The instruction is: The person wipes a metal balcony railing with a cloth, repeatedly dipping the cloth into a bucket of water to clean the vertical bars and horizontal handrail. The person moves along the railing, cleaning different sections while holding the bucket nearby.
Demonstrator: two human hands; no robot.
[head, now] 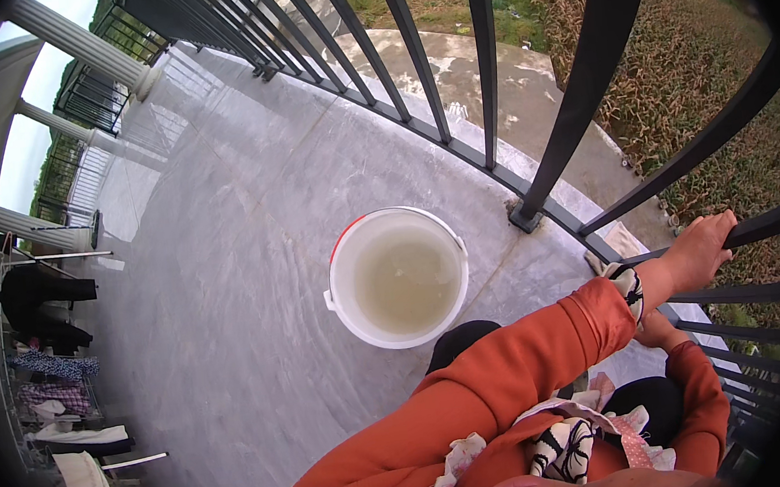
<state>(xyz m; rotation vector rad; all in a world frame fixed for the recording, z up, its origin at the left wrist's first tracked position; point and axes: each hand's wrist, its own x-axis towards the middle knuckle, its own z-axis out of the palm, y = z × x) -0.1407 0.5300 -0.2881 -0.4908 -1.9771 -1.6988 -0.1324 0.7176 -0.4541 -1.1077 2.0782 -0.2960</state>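
Note:
My left hand (701,252) is wrapped around a dark metal baluster (761,223) of the railing, with my arm stretched across my body. Below its wrist, my right hand (659,332) is close to the railing's bottom rail (583,239). Its fingers are largely covered by the left cuff, so what it grips is hidden. A pale cloth (619,242) lies at the foot of the railing, partly behind my left wrist. On the floor before my knee stands a white plastic bucket (341,318) with cloudy water (408,280) in it.
The grey balcony floor (224,273) looks wet and shiny. At the left, a drying rack (2,351) carries clothes such as a black garment (44,305). Fluted columns (85,44) line the far left. Beyond the railing, a concrete yard (532,110) and dry crops (668,62) lie lower down.

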